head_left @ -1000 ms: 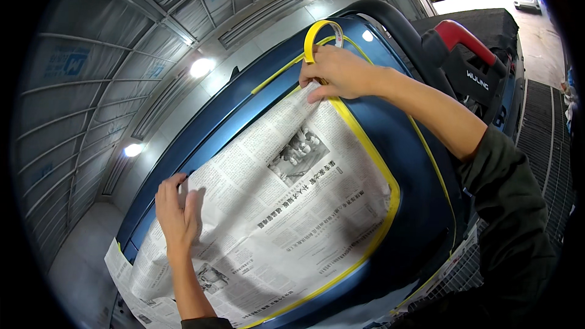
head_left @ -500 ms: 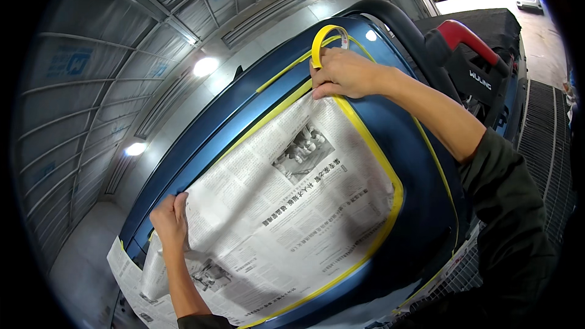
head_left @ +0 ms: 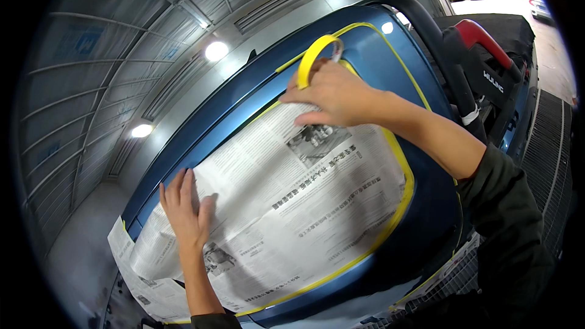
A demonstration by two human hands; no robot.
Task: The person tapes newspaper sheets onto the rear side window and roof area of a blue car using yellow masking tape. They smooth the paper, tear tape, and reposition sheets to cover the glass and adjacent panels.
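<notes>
From where I'm standing, the right hand (head_left: 332, 94) is carrying a roll of yellow masking tape (head_left: 311, 64), its fingers hooked at the ring and its thumb standing apart; how firmly they're closing on it, I can't tell. The left hand (head_left: 187, 210) is spreading open, pinching nothing, apparently resting on the newspaper (head_left: 256, 158). That sheet is lying below the right hand and stretching past the left, over a blue vehicle body panel (head_left: 390, 67), with a yellow tape border (head_left: 407, 173) running to the right of and below the roll. To my eye the newspaper is looking light, limp and easy to tear or crease, so its edge near the left fingertips would be suiting a gentle pinch. The roll is seeming light and stiffer, best hooked through its ring.
</notes>
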